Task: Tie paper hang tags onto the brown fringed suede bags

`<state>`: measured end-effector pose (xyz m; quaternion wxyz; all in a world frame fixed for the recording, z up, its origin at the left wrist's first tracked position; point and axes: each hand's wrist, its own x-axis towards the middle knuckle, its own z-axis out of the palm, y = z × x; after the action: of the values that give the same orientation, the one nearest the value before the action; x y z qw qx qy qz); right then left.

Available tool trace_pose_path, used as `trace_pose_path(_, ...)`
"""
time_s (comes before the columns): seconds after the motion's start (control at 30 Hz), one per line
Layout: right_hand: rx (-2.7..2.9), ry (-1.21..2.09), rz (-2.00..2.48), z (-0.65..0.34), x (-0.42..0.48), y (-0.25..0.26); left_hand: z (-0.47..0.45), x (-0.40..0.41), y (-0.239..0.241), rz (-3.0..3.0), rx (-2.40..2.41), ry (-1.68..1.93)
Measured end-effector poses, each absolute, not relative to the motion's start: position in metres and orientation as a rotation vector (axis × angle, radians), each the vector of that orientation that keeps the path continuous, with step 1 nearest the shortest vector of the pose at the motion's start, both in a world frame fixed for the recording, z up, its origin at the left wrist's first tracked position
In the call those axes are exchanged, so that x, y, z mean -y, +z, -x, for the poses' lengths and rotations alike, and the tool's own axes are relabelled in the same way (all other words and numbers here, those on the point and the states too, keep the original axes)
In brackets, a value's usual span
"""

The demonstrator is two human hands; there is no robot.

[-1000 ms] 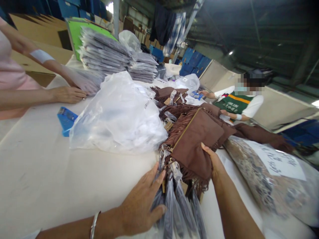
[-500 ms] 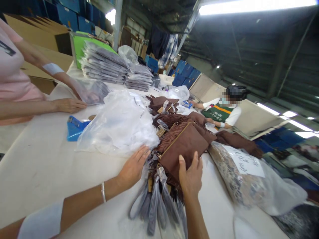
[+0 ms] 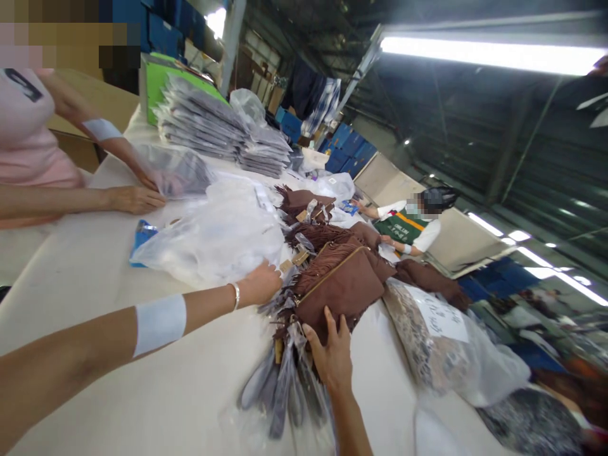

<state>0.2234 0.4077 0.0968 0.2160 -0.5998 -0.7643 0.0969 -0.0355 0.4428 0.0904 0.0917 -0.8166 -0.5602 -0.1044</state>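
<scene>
Head view: brown fringed pouch (image 3: 339,285) lies on the pale surface (image 3: 190,399), other brown pieces (image 3: 316,206) behind it. Right hand (image 3: 332,351) at its near edge — fingers spread apart, touching. Left hand (image 3: 263,284) beside the white plastic bag (image 3: 221,231) — fingers curled, cannot tell whether gripping anything. Plastic-wrapped straps (image 3: 284,396) fan out nearest the camera.

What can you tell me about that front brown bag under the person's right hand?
The front brown bag is a flat, plain, roughly rectangular piece that looks like suede or soft fabric. A gold-coloured zip runs along its upper-left edge. It lies slanted at the near end of a heap of brown, fringed goods. The right hand rests fingers-spread on its near edge.
</scene>
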Motion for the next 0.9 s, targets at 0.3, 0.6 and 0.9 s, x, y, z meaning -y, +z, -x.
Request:
trace_pose_path(0.3, 1.168, 0.798, 1.714, -0.268, -0.464, 0.099, 0.013, -0.434, 0.128, 2.602, 1.996, -0.526)
trace_pose_path(0.6, 0.969, 1.498, 1.316, -0.246, -0.455, 0.073, -0.044, -0.506, 0.107, 2.713, 2.532, -0.942)
trace_pose_path(0.9, 0.811, 1.355, 1.298, -0.23, -0.36, 0.056, -0.025, -0.454, 0.118, 3.122, 2.244, -0.832)
